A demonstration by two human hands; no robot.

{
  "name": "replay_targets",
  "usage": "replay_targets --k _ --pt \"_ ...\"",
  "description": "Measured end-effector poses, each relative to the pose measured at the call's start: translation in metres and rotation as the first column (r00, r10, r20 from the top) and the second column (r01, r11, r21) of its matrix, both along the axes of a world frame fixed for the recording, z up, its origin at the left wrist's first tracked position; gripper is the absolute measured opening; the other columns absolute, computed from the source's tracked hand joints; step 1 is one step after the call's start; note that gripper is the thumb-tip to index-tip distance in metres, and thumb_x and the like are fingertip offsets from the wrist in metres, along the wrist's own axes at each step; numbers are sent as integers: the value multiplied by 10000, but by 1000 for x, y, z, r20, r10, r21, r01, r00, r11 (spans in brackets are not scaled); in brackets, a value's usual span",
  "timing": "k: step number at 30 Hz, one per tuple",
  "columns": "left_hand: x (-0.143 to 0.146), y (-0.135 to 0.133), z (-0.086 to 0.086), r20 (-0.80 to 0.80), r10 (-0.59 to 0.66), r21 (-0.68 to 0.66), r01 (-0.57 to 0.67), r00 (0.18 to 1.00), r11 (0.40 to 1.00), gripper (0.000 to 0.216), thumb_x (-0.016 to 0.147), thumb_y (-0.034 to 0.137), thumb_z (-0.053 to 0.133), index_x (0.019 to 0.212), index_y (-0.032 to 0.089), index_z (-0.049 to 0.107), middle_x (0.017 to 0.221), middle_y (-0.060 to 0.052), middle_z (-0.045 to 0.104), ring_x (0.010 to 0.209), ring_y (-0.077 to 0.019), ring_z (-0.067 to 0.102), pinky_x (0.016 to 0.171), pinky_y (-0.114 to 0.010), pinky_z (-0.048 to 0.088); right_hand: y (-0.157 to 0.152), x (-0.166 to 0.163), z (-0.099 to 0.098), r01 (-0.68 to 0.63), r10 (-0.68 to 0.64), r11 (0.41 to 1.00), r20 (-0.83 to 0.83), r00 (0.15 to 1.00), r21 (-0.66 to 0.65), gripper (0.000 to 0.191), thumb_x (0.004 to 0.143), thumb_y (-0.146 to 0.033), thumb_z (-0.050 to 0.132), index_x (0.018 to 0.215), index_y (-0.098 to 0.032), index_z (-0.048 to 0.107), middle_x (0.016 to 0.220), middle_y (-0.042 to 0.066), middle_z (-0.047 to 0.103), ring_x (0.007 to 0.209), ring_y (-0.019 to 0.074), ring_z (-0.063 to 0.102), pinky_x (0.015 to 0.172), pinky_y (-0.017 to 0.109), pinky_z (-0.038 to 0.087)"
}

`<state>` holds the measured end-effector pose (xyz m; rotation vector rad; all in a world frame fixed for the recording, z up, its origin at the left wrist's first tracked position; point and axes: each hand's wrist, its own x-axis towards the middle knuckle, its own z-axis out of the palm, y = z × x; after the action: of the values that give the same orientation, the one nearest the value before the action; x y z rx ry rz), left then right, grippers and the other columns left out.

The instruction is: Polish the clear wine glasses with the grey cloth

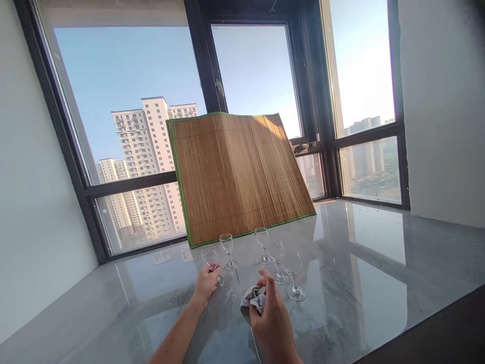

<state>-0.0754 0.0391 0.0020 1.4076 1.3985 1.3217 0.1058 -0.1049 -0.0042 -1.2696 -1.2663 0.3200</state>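
My left hand has its fingers closed around the stem of a small clear wine glass, whose foot shows just right of the fingers. In my right hand is a crumpled grey cloth, held between thumb and fingers with the index finger raised. A second wine glass stands upright just beyond my left hand. Beyond and to the right of my right hand are more upright glasses: one at the back, one in the middle, and one nearest me.
A glossy grey tiled ledge carries the glasses and reflects the windows. Behind them a folded bamboo mat with green edging leans against the dark window frame. White walls close off both sides. The ledge's front edge runs along the lower right.
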Motion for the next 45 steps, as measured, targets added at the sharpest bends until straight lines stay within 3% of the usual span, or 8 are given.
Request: replay_targets --k 3,8,13,19,24,34,40,45 --pt "10 -16 5 -255 82 203 -29 963 979 85 721 262 658 714 190 614 672 -14 604 646 -170 567 579 -242 345 0 -1 0 -5 6 1000 31 1000 -9 641 693 -80 509 1288 -303 428 991 30 627 825 216 645 679 284 446" --pt "38 -55 16 -683 180 410 168 708 896 159 859 237 492 762 212 615 735 -28 634 656 -173 581 593 -255 301 3 -7 4 -40 20 978 99 995 206 721 632 -25 475 1298 -298 434 989 34 646 904 225 634 774 309 482" --pt "47 -66 23 -813 163 386 307 559 870 220 867 123 432 806 209 624 856 -25 634 754 -159 618 629 -233 354 3 -5 11 -123 -2 930 340 940 346 760 581 8 448 1299 -242 444 1044 64 657 954 254 606 754 335 515" --pt "36 -62 26 -854 244 410 305 460 859 293 887 120 436 1012 249 667 920 -11 648 774 -160 643 649 -235 407 0 4 15 -73 -90 895 339 936 440 705 643 27 423 1307 -207 420 994 73 653 905 228 616 729 317 533" --pt "36 -65 25 -865 174 388 406 471 827 388 893 133 467 1205 299 628 987 -12 675 851 -172 653 709 -248 451 2 17 16 28 -174 911 322 931 412 636 710 20 431 1300 -217 426 1034 80 645 950 244 598 758 359 533" --pt "34 -54 12 -722 7 369 377 692 850 387 908 319 511 1279 259 601 1112 -66 692 964 -213 656 834 -303 505 9 22 9 63 -136 951 230 964 302 595 707 -17 446 1262 -232 446 1000 59 644 923 216 638 772 340 540" --pt "34 -53 13 -710 -7 367 378 704 850 372 902 332 507 1241 254 639 1107 -85 695 968 -236 654 837 -323 511 9 16 14 -9 -15 969 97 995 246 471 852 -254 546 1299 -229 404 974 46 643 861 191 644 766 320 546" --pt "37 -57 15 -744 0 360 401 668 842 393 900 298 494 1273 271 611 1001 -62 699 869 -205 658 775 -283 508 14 15 9 -10 -24 962 125 992 271 420 886 -191 483 1297 -228 407 952 52 635 916 199 614 802 340 539"
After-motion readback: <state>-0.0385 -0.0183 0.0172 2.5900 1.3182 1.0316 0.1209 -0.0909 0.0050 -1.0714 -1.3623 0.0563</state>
